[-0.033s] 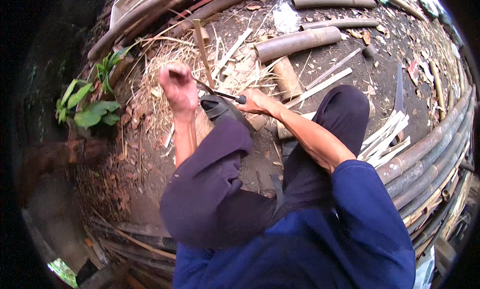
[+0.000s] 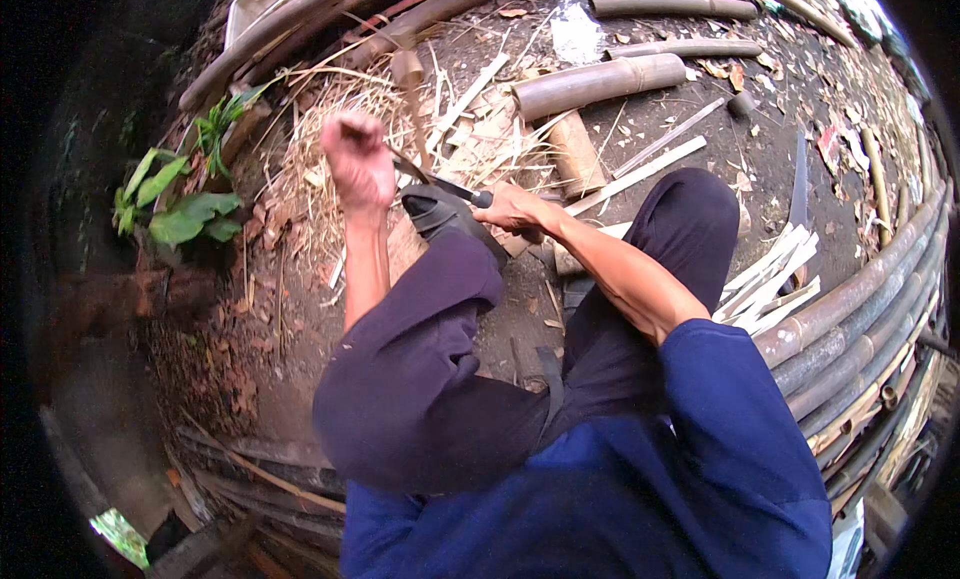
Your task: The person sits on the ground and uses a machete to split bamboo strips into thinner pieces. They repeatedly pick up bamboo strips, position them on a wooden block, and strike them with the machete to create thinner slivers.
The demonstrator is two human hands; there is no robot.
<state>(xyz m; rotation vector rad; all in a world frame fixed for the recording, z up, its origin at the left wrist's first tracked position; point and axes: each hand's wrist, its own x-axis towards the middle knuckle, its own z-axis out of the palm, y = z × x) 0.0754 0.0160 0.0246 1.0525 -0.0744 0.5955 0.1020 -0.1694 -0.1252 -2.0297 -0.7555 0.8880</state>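
A long knife (image 2: 452, 189) with a dark blade and black handle spans the gap between my two hands. My right hand (image 2: 512, 209) is closed round its handle. At the blade's far end, the curled fingers of my left hand (image 2: 360, 164) are closed on it; the end itself is hidden. A narrow bamboo strip (image 2: 419, 139), blurred, stands upright behind the blade, which crosses its lower part. The strip's lower end meets my dark shoe (image 2: 440, 211), below the blade. Pale shavings (image 2: 330, 114) lie thickly around the strip.
Cut bamboo lengths (image 2: 600, 87) lie ahead, beside a clear plastic bag (image 2: 577, 29). To the right are a saw blade (image 2: 800, 179), pale split strips (image 2: 775, 279) and stacked bamboo poles (image 2: 850, 304). A leafy plant (image 2: 190, 219) grows at the left.
The upright bamboo strip has shifted and its top now shows lower and blurred. My left hand has moved slightly up; my right hand has barely moved.
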